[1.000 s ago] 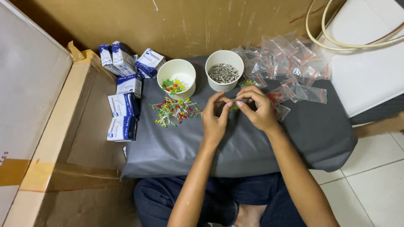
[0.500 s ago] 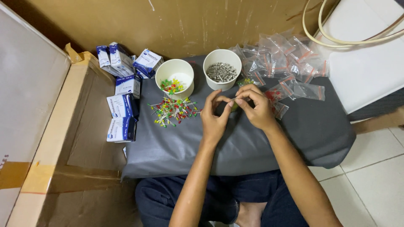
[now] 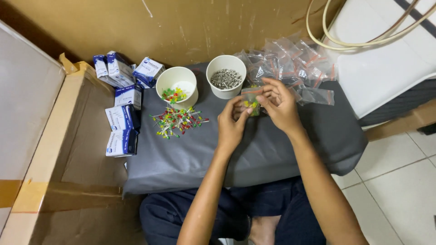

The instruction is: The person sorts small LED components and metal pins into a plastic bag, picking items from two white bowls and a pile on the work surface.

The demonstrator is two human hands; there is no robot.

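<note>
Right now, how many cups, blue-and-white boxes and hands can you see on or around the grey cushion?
White paper cups: 2, one with coloured LEDs, one with metal parts
Blue-and-white boxes: 6
Hands: 2, left hand, right hand, both on a small clear bag
Total: 10

Even, soft indoor light; faint shadows; sharp focus mid-frame; slight wide-angle bending at edges, perhaps mild softness there.

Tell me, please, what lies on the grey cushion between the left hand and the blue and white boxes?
In the head view, a loose pile of small coloured LEDs lies on the grey cushion between the left hand and the blue and white boxes.
</note>
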